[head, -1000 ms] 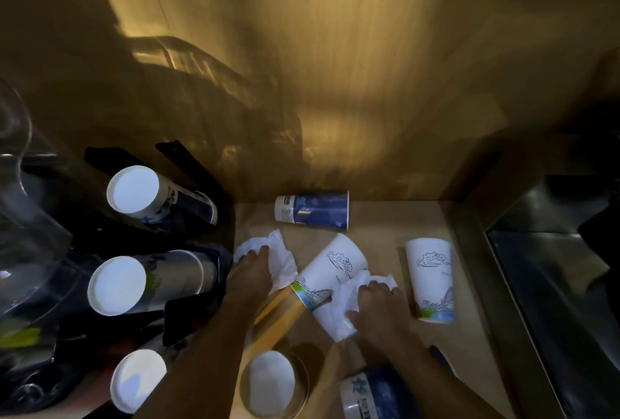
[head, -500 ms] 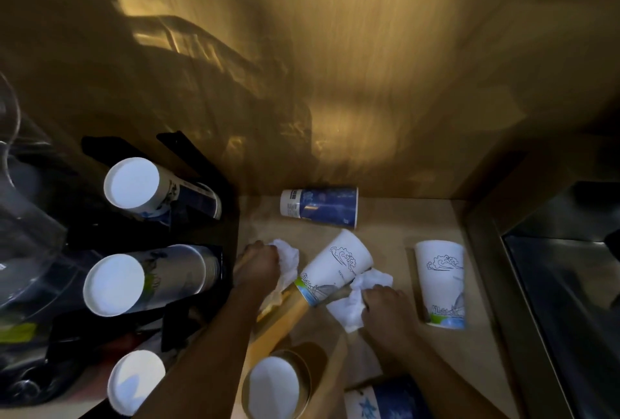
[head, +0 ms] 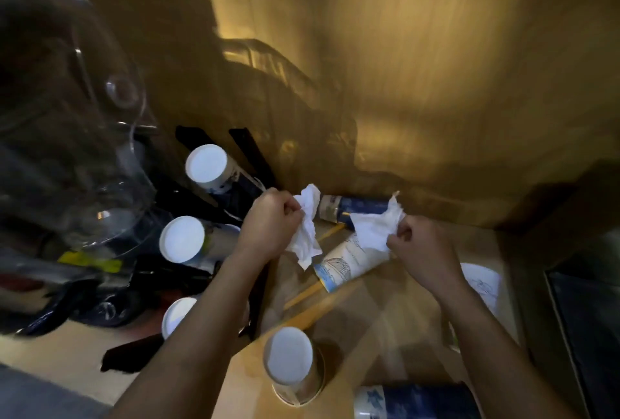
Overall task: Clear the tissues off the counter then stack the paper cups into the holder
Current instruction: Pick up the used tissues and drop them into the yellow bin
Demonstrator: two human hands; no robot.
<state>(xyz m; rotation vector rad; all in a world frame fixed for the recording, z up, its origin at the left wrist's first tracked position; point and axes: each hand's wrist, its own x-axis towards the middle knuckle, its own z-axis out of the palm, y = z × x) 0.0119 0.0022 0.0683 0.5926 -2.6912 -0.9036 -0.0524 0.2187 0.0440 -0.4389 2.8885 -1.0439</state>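
Note:
My left hand [head: 268, 227] is closed around a crumpled white tissue [head: 307, 230], lifted above the wooden counter [head: 396, 318]. My right hand [head: 422, 250] grips a second white tissue [head: 375, 227], also raised. Under them a white paper cup [head: 349, 264] lies on its side. A blue cup [head: 355, 208] lies against the back wall. Another white cup [head: 483, 284] lies partly hidden behind my right forearm. An upturned white cup [head: 290, 361] stands at the front, and a blue cup [head: 412, 403] lies at the bottom edge. The black cup holder [head: 248, 150] at the left carries stacks of cups [head: 183, 239].
A clear plastic container [head: 84, 150] looms at the far left over dark clutter. The wooden back wall [head: 436, 83] closes the counter behind. A dark recessed steel basin [head: 587, 318] borders the counter on the right.
Both hands have closed on the tissues and lifted them off the counter. The view has shifted, so the counter now sits lower and to the right.

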